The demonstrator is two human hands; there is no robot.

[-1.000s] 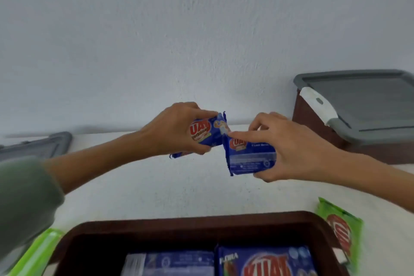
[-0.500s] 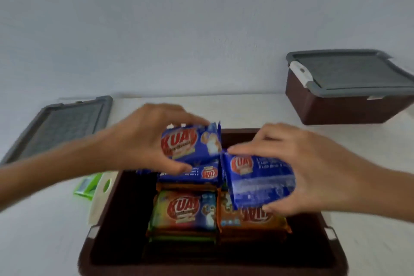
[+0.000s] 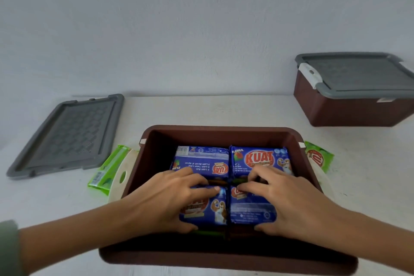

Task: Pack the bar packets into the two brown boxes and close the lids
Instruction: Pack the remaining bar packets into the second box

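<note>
An open brown box (image 3: 219,133) stands in front of me, holding stacked bar packets. Two blue packets (image 3: 201,160) (image 3: 261,159) lie side by side at its far end. My left hand (image 3: 161,199) grips a blue packet (image 3: 207,207) at the near left of the box, thumb under its near edge. My right hand (image 3: 289,201) grips a second blue packet (image 3: 251,209) just right of it. Both packets rest on the stack, touching edge to edge. Green and orange packets underneath show only as thin edges.
The grey lid (image 3: 67,134) lies flat at the left. A second brown box (image 3: 354,105) with its grey lid on stands at the back right. Loose green packets lie beside the open box: one at left (image 3: 107,169), one at right (image 3: 319,157).
My hands came down from mid-air with one blue packet each and set them into the near half of the box. The view tilted down onto the box.
</note>
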